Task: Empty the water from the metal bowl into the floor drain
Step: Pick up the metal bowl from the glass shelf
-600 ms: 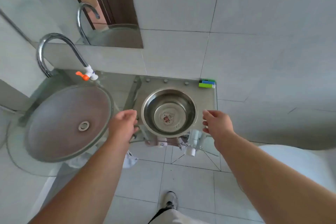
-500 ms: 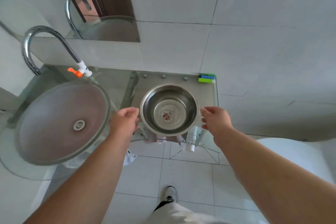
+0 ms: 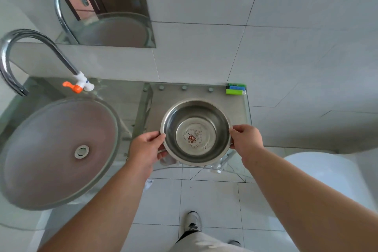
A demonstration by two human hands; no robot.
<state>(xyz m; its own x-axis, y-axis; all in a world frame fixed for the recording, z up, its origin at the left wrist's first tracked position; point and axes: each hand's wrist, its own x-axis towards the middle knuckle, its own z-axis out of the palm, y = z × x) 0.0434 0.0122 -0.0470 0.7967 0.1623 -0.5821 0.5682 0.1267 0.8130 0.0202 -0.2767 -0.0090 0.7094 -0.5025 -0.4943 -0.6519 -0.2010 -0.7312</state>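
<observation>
Hands grip the bowl (image 3: pixel 197 133) from either side. It is a round steel bowl, so it has no long axis to speak of; its mouth faces up toward the camera, roughly level, and a red mark shows on its flat bottom. The water in it is too clear to make out for certain.

The bowl sits over the near part of a glass shelf (image 3: pixel 243 108), its near rim close to the shelf's front edge. Whether it rests on the glass or is lifted just off it cannot be told.

The left hand (image 3: pixel 146 148) holds the left rim, thumb on top at the edge and fingers curled under the bowl's side. The right hand (image 3: pixel 246 141) holds the right rim, fingers folded over the lip and closed on it; its thumb is hidden.

Left of the shelf lies a wide round basin (image 3: pixel 57 149) with a drain (image 3: pixel 81 151) at its middle. A curved tap (image 3: pixel 26 51) arches above the basin's far side, ending in a white nozzle with an orange lever (image 3: pixel 70 85). At the far right corner of the shelf lies a small stack of green and blue items (image 3: pixel 235 89), against the tiled wall. A mirror (image 3: pixel 106 6) hangs on the wall, far left.

Near, below the shelf, is tiled floor with a shoe (image 3: pixel 193 222) on it.
</observation>
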